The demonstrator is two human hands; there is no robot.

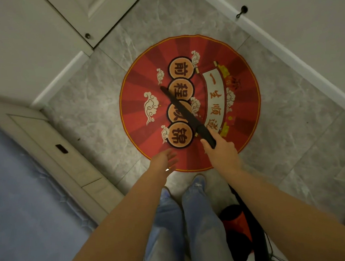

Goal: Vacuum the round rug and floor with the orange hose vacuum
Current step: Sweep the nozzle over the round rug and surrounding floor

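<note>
Right hand: my right hand (221,149) is closed around the near end of the black nozzle (186,113), thumb on its left side.
Left hand: my left hand (165,161) holds nothing; the fingers are straight and relaxed, over the near edge of the rug.
Nozzle: it points far and left, and its thin tip is over the middle of the round rug (190,103), near the second orange circle. I cannot tell if the tip touches the pile.
Vacuum: the orange body (237,227) stands on the floor (89,107) by my right leg, near and right, with the dark hose (247,210) going up behind my right arm.
Risk, rug: the rug looks thin and light, so I think suction may lift it or fold it, because nothing holds it down.
Risk, hose: if I reach to the far edge, the hose may pull tight and drag or tip the body.
Risk, feet: thin cables (274,255) lie near my shoes; stepping back could catch them.
</note>
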